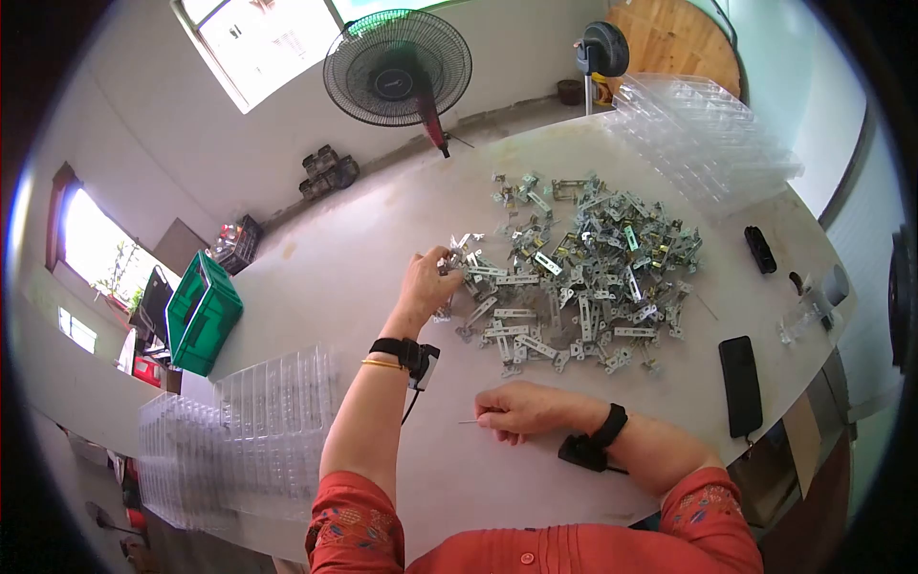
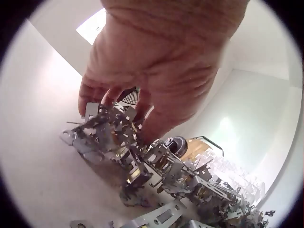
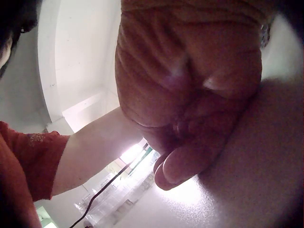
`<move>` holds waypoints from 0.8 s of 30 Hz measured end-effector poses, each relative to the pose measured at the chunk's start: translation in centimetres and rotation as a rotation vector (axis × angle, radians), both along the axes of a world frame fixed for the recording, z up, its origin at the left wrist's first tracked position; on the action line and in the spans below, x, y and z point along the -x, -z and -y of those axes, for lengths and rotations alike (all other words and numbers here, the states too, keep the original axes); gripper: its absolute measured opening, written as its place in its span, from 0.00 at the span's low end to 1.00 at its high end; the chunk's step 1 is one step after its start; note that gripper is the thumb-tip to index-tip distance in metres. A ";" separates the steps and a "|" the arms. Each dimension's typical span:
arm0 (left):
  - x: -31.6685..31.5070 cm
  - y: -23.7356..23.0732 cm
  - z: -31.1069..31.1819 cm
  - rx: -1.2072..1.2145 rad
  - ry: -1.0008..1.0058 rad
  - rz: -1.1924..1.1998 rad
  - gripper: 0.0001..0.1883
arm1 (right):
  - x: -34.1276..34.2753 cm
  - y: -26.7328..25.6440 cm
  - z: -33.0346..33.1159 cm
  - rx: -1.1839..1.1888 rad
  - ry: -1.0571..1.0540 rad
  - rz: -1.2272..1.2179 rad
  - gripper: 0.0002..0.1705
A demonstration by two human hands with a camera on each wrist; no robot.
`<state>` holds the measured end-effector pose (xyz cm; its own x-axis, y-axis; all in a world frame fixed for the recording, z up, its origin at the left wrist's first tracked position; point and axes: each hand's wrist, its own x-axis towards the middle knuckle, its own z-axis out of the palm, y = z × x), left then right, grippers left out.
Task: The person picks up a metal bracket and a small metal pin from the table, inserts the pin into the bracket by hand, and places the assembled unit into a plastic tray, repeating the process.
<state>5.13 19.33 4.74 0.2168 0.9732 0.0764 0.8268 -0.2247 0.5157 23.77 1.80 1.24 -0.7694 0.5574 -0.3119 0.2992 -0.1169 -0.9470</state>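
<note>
Left arm stretches forward over the table (image 1: 354,277); left hand (image 1: 427,287) is palm down at the left edge of the metal bracket pile (image 1: 598,277), fingers and thumb bent around a bracket cluster (image 2: 102,135). Right forearm lies across the near side, pointing left; right hand (image 1: 524,411) is low by the table, fingers curled in, thumb and finger pinching a thin rod (image 1: 467,422). Rod sticks out left, long axis roughly sideways in head view. Cluster is tangled, can't tell one long axis; a loose bracket (image 2: 159,217) below it in left wrist view slants up to the right. Left wrist view shows the cluster under the fingers, mostly covered by the hand in head view. Right wrist view shows palm and folded fingers, but the rod only shows in head view.
</note>
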 end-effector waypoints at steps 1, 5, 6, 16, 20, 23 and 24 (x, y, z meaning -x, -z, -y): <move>0.0 -0.1 0.6 0.004 -0.029 -0.003 0.26 | 0.0 0.0 0.0 -0.010 0.000 0.006 0.13; 0.5 0.6 2.3 -0.017 -0.091 -0.026 0.27 | 0.0 -0.3 -0.2 -0.027 -0.023 0.024 0.14; 0.7 0.2 2.8 0.079 -0.086 0.049 0.25 | 0.0 -0.5 -0.2 -0.050 -0.034 0.028 0.14; 3.4 0.4 4.0 -0.183 0.010 -0.075 0.20 | 0.0 -0.5 -0.2 -0.074 -0.047 0.040 0.14; 3.7 1.8 3.1 -0.185 0.182 -0.117 0.23 | 0.0 -0.4 -0.3 -0.046 -0.044 0.046 0.14; 4.0 1.8 2.9 -0.142 0.204 -0.182 0.21 | -0.1 -0.3 -0.3 -0.041 -0.045 0.037 0.14; 4.1 1.7 2.8 -0.181 0.214 -0.249 0.18 | -0.1 -0.3 -0.4 -0.046 -0.045 0.035 0.14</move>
<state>1.03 16.50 3.08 0.4476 0.8794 0.1622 0.8462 -0.4751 0.2411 23.84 2.16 1.50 -0.7830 0.5373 -0.3135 0.3359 -0.0589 -0.9400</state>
